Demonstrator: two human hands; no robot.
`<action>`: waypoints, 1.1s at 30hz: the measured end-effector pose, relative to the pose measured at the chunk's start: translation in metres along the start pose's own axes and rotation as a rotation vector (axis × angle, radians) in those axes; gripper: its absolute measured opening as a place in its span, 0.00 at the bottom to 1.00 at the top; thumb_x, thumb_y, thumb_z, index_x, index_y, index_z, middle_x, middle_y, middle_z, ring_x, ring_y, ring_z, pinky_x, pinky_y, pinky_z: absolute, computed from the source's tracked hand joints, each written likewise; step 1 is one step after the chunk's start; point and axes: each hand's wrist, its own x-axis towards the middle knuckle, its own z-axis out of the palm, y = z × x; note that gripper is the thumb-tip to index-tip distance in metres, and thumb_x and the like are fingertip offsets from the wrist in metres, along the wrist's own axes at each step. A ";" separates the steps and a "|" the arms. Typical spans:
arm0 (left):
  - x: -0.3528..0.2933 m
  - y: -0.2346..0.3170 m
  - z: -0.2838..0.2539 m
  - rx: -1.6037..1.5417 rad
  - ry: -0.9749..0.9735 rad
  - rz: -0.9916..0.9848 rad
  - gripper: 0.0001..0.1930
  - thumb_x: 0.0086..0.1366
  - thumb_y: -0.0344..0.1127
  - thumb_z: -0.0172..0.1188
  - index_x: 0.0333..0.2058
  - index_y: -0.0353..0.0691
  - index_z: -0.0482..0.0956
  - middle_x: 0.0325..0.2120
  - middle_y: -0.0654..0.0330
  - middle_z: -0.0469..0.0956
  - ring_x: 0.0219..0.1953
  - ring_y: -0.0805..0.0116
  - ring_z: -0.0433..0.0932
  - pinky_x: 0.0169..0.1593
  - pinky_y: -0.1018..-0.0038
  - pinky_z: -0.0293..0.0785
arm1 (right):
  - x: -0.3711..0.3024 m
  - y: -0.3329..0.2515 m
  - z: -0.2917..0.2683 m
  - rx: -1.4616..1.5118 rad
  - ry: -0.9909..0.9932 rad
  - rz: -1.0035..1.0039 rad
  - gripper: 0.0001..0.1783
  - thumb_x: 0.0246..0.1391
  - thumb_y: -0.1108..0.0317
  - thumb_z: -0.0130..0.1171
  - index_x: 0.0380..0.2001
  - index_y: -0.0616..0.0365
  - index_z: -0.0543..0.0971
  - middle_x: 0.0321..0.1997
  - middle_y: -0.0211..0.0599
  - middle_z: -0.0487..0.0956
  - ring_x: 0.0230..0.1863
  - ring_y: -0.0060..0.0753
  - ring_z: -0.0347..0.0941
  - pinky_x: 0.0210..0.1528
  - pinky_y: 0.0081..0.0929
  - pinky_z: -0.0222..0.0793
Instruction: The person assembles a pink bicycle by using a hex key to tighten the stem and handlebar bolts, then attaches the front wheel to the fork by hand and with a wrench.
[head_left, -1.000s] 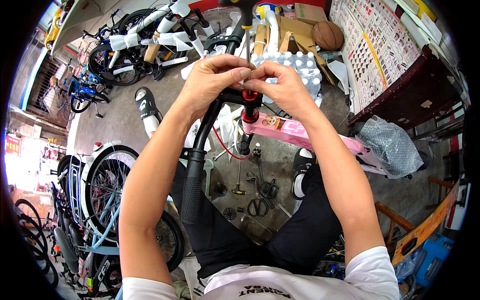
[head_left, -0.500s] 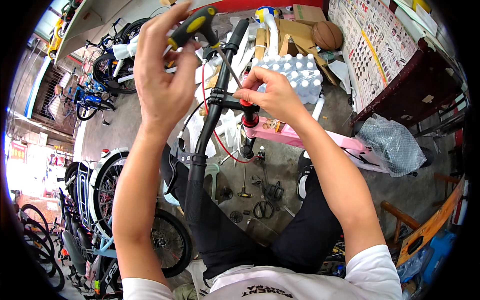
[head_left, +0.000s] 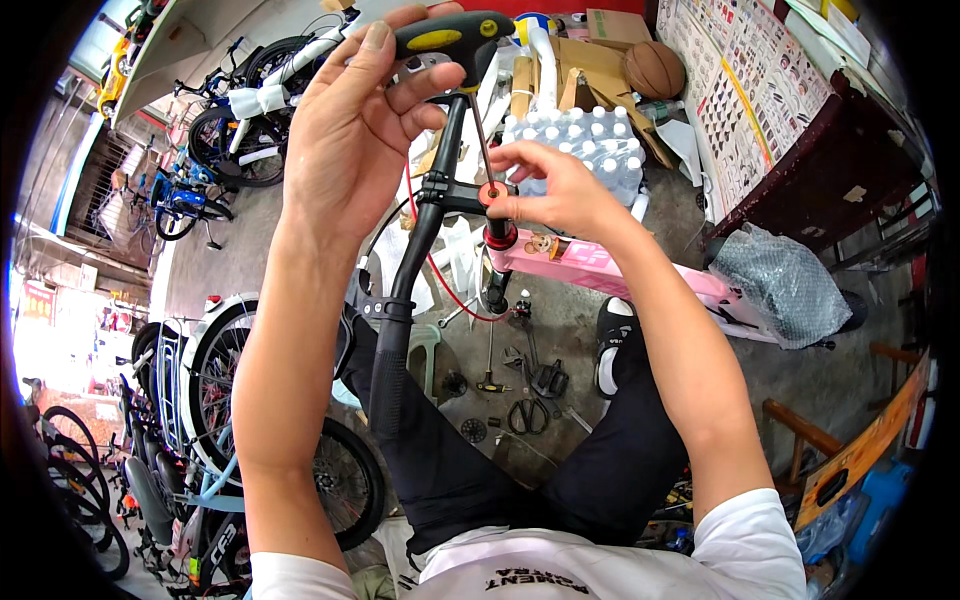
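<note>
While the left grip [head_left: 355, 130] touches the T-handle driver [head_left: 435, 40], whether clasping I cannot tell | right grip [head_left: 562, 195]: loosened, thumb and forefinger parted beside the red cap [head_left: 485, 196] | driver: tip at that cap, near the black handlebar [head_left: 424, 240]

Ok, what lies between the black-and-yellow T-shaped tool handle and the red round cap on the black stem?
In the head view, the tool's slim metal shaft runs from the handle to the cap, with the right hand beside it.
</note>
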 end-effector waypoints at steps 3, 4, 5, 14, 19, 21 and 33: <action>0.000 -0.001 -0.006 0.103 0.047 -0.045 0.21 0.79 0.40 0.49 0.63 0.32 0.69 0.53 0.47 0.79 0.46 0.63 0.85 0.39 0.74 0.82 | -0.007 0.003 0.014 -0.315 -0.057 -0.011 0.29 0.43 0.54 0.76 0.47 0.56 0.81 0.43 0.40 0.83 0.42 0.43 0.79 0.47 0.35 0.74; -0.001 -0.001 -0.006 0.107 0.053 -0.042 0.22 0.79 0.41 0.49 0.63 0.32 0.69 0.52 0.47 0.79 0.45 0.62 0.85 0.39 0.73 0.83 | -0.006 0.003 0.015 -0.315 -0.058 -0.010 0.29 0.43 0.54 0.76 0.47 0.56 0.81 0.43 0.40 0.83 0.42 0.43 0.79 0.47 0.35 0.74; -0.002 -0.001 -0.005 0.113 0.060 -0.040 0.22 0.79 0.41 0.49 0.63 0.32 0.69 0.50 0.48 0.80 0.45 0.61 0.85 0.38 0.72 0.83 | -0.005 0.001 0.016 -0.347 -0.060 0.025 0.26 0.43 0.55 0.75 0.44 0.56 0.82 0.39 0.41 0.83 0.41 0.46 0.80 0.46 0.37 0.74; -0.006 -0.003 -0.005 0.151 0.127 -0.032 0.20 0.78 0.43 0.51 0.58 0.32 0.73 0.48 0.48 0.82 0.45 0.61 0.85 0.39 0.70 0.83 | 0.000 -0.006 0.014 -0.414 -0.125 0.102 0.24 0.45 0.55 0.75 0.43 0.54 0.82 0.39 0.39 0.84 0.42 0.43 0.80 0.47 0.36 0.74; -0.003 0.002 0.002 0.294 0.146 -0.005 0.21 0.77 0.44 0.53 0.57 0.32 0.74 0.49 0.49 0.82 0.45 0.62 0.85 0.39 0.72 0.83 | 0.009 -0.026 0.029 0.141 0.032 -0.194 0.18 0.63 0.59 0.65 0.48 0.61 0.81 0.39 0.33 0.83 0.37 0.24 0.80 0.46 0.26 0.75; -0.003 0.006 0.016 0.383 0.146 -0.066 0.19 0.77 0.40 0.54 0.57 0.31 0.74 0.50 0.49 0.82 0.45 0.63 0.85 0.44 0.72 0.82 | 0.012 -0.036 0.029 0.249 -0.001 -0.161 0.16 0.66 0.60 0.62 0.48 0.61 0.81 0.36 0.32 0.84 0.37 0.22 0.79 0.45 0.24 0.75; -0.260 0.017 0.057 1.494 0.416 -0.215 0.24 0.67 0.40 0.63 0.56 0.30 0.75 0.45 0.50 0.82 0.41 0.64 0.83 0.42 0.72 0.77 | 0.012 -0.038 0.007 0.538 0.384 -0.142 0.16 0.73 0.61 0.52 0.48 0.61 0.82 0.28 0.29 0.81 0.31 0.19 0.77 0.38 0.19 0.73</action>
